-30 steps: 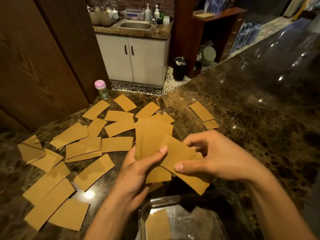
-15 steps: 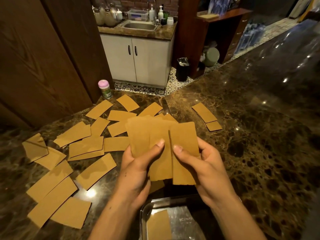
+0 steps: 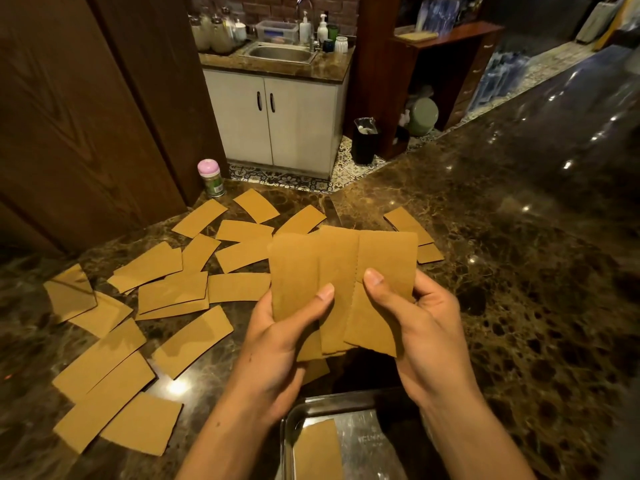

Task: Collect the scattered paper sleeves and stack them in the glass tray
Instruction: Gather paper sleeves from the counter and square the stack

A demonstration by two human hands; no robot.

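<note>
Both hands hold a fanned bunch of brown paper sleeves (image 3: pixel 341 271) upright above the counter. My left hand (image 3: pixel 277 337) grips the left part with the thumb on the front. My right hand (image 3: pixel 420 323) grips the right part, its thumb pressed on the rightmost sleeve. Below them, at the bottom edge, lies the glass tray (image 3: pixel 294 414) with one sleeve (image 3: pixel 317 452) flat inside. Several more loose sleeves (image 3: pixel 173 289) are scattered over the dark marble counter to the left, and two lie behind the bunch on the right (image 3: pixel 405 221).
A small jar with a pink lid (image 3: pixel 210 177) stands at the counter's back edge by a brown wooden door (image 3: pixel 79 126). Beyond the counter are a white cabinet with a sink (image 3: pixel 282 53), a black bin (image 3: pixel 364 140) and a wooden shelf unit.
My right hand has turned its sleeve from slanted to upright and brought it alongside the sleeves in my left hand. The bunch now stands higher and fanned, held by both hands.
</note>
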